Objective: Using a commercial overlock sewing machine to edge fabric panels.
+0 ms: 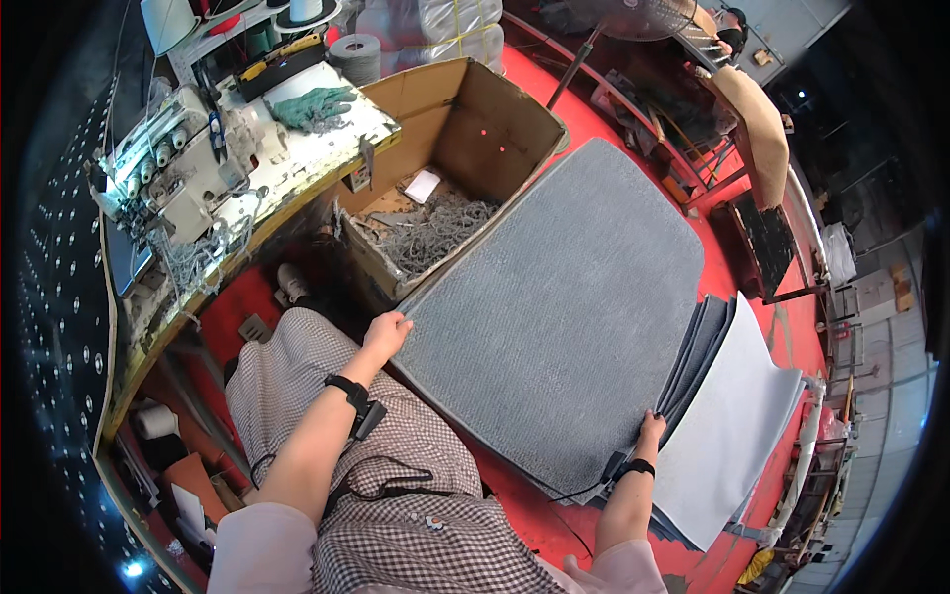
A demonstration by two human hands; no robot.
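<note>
A large grey carpet mat (554, 307) with rounded corners lies spread in front of me, its far end beside a cardboard box. My left hand (386, 337) pinches its near left corner. At the near right edge, my right hand (650, 431) has its fingers closed on the mat's border, though the fingertips are partly hidden. Dark wristbands with small devices sit on both my wrists. Just right of the mat is a stack of dark grey mats (701, 346), with a pale sheet (727, 436) lying by it, light side up.
An open cardboard box (515, 119) with grey thread scraps (435, 233) stands at the mat's far left. To the left, a sewing machine (188, 188) and a green glove (315, 107) occupy a worktable (287, 168). A fan (633, 18) stands beyond, over the red floor (584, 109).
</note>
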